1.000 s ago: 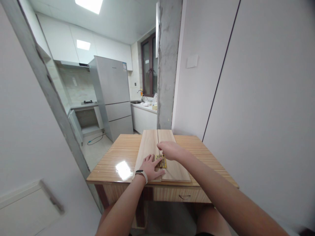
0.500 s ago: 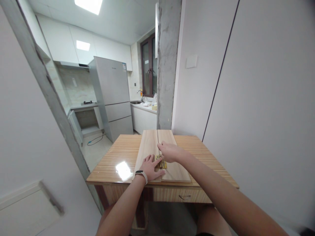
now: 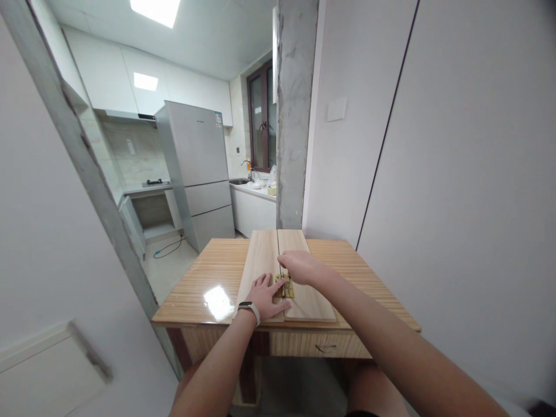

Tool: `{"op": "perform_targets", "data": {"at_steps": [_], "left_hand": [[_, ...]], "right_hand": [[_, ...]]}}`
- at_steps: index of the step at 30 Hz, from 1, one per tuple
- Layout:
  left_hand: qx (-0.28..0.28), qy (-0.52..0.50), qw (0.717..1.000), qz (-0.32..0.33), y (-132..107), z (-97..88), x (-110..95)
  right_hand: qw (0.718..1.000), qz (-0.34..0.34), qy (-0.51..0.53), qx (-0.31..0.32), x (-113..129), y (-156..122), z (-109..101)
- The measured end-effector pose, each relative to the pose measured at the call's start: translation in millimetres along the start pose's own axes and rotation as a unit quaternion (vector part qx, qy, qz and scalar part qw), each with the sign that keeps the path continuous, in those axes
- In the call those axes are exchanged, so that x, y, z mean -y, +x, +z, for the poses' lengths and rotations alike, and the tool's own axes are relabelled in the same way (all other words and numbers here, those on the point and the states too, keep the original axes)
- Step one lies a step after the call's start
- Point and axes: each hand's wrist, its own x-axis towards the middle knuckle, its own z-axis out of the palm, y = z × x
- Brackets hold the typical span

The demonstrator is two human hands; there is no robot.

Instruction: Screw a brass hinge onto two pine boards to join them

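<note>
Two pale wooden boards lie side by side, the left board (image 3: 261,252) and the right board (image 3: 310,304), with a narrow dark seam between them. A brass-coloured hinge (image 3: 289,291) spans that seam near the front. My left hand (image 3: 266,296), fingers spread, presses flat on the left board, its index finger and thumb reaching over to the hinge. My right hand (image 3: 299,266) is closed in a fist just above the hinge's far side. Whatever it grips is hidden by the fingers.
The boards rest on a striped wooden table (image 3: 191,286) with a front drawer (image 3: 321,346). A white wall (image 3: 456,174) stands close on the right. Beyond a bare concrete column (image 3: 295,116) are a grey refrigerator (image 3: 202,156) and a sink counter (image 3: 254,202).
The camera view has shifted very slightly. Both hands keep practically the same places on and above the hinge, and the boards have not moved.
</note>
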Motion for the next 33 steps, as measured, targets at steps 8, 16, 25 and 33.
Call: {"op": "perform_targets", "data": {"at_steps": [8, 16, 25, 33], "left_hand": [[0.004, 0.003, 1.000, -0.004, 0, -1.2, 0], [0.006, -0.004, 1.000, -0.004, 0, -1.0, -1], [-0.001, -0.002, 1.000, 0.001, 0, -0.4, 0], [0.000, -0.001, 1.000, -0.002, -1, -2.4, -2]], "right_hand": [[1.000, 0.009, -0.008, -0.003, -1, 3, 3], [0.998, 0.061, 0.005, 0.004, -4, 2, 11], [0.998, 0.009, 0.048, 0.027, 0, -4, 6], [1.000, -0.002, 0.015, -0.006, 2, -2, -1]]}}
